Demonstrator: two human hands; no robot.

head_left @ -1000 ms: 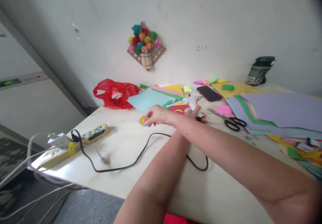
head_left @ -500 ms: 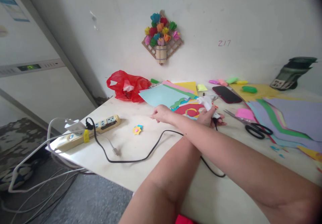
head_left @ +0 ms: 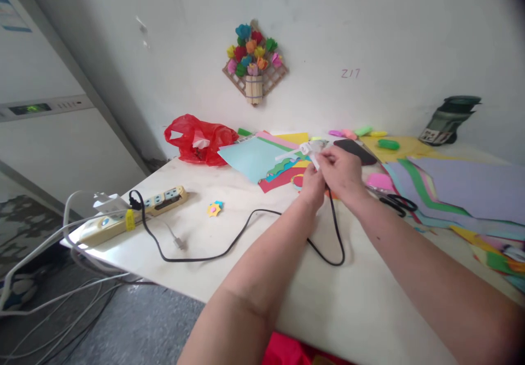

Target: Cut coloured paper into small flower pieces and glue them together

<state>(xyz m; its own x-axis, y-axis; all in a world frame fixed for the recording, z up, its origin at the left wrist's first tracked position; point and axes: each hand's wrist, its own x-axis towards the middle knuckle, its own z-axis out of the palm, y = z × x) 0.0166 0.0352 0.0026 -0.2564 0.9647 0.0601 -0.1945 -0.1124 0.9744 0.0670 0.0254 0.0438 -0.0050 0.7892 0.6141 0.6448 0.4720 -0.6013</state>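
Note:
A white glue gun (head_left: 312,150) is held above the coloured papers, a thin pale rod (head_left: 287,155) jutting left beside it. My left hand (head_left: 313,187) is closed round its lower part. From the right, the fingers of my right hand (head_left: 342,169) pinch the gun; the exact contact is partly hidden. A black cord (head_left: 337,233) drops from the gun and loops over the table to a power strip (head_left: 92,233). Left of my hands lies a small yellow and blue paper flower (head_left: 214,208) with a pink centre.
Cut paper sheets (head_left: 250,160) and a red plastic bag (head_left: 200,140) lie behind my hands. On the right are black-handled scissors (head_left: 400,205), a phone (head_left: 356,151), stacked paper (head_left: 463,190) and a dark green bottle (head_left: 449,120). A flower decoration (head_left: 254,58) hangs on the wall.
My right hand has drawn back from the left, uncrossing my arms, and now meets the glue gun. My left hand has brought the gun leftward. The view has shifted slightly right.

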